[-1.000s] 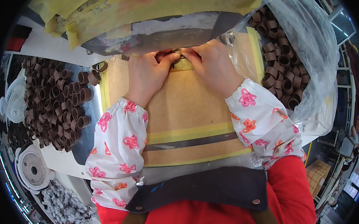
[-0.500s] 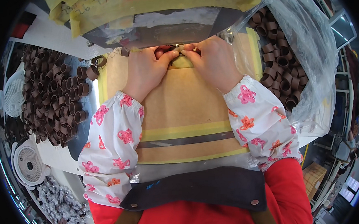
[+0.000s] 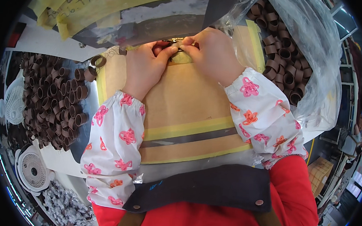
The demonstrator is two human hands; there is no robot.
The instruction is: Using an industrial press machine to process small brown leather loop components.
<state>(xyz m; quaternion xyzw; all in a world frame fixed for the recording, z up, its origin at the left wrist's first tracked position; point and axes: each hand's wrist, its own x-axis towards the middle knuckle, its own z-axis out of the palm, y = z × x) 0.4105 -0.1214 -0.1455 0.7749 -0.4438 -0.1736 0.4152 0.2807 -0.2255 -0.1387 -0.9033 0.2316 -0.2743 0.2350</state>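
Observation:
My left hand and my right hand meet at the far middle of a tan board edged with yellow tape. Thumb and fingers of each hand are pinched together, tips nearly touching, at a small lit spot with metal parts. Whatever they pinch is small and mostly hidden by the fingers; I cannot make it out. Just over my fingertips hangs a dark machine arm, partly covered with yellow tape and looking like a sewing machine's. A patch of yellow tape lies below my thumbs.
Many short brown tubes are heaped at the left, with a single brown ring near the board. More brown tubes lie in a clear plastic bag at the right. Loose thread trails beside the machine. A white fan stands lower left.
Both hands stay pinched at the same lit spot, with the right hand's fingers shifted slightly. The whole view has tilted a little.

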